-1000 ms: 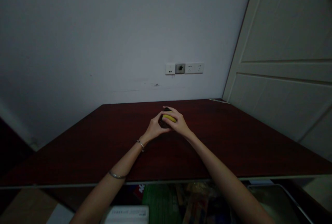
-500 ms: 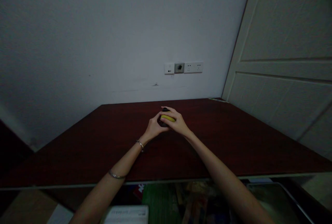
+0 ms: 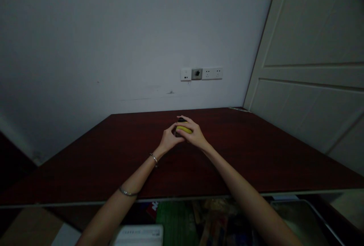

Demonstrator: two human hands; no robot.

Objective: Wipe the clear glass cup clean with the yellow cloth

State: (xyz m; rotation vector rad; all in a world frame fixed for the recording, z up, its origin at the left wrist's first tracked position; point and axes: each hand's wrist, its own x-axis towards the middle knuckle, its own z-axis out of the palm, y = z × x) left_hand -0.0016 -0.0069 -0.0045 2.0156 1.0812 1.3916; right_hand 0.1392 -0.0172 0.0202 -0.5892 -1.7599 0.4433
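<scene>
Over the middle of the dark red tabletop (image 3: 127, 155), my two hands meet around one small dark object (image 3: 182, 120). My left hand (image 3: 168, 139) curls round its left side, thumb below and fingers above. A rounded yellow thing (image 3: 184, 129), its exact kind unclear, lies in the grip of my right hand (image 3: 196, 135), between thumb and fingers. It sits against the dark object. Fingers and dim light hide most of the dark object, so I cannot tell its kind.
Behind the table rises a pale wall with a row of sockets (image 3: 212, 73). A white panelled door (image 3: 309, 71) stands at the right. Below the table's front edge are a white box (image 3: 139, 234), a green ribbed item (image 3: 174, 223) and assorted packages.
Both hands stay in nearly the same place. The dark object has shifted or turned slightly, and less of its lower left part shows between my hands.
</scene>
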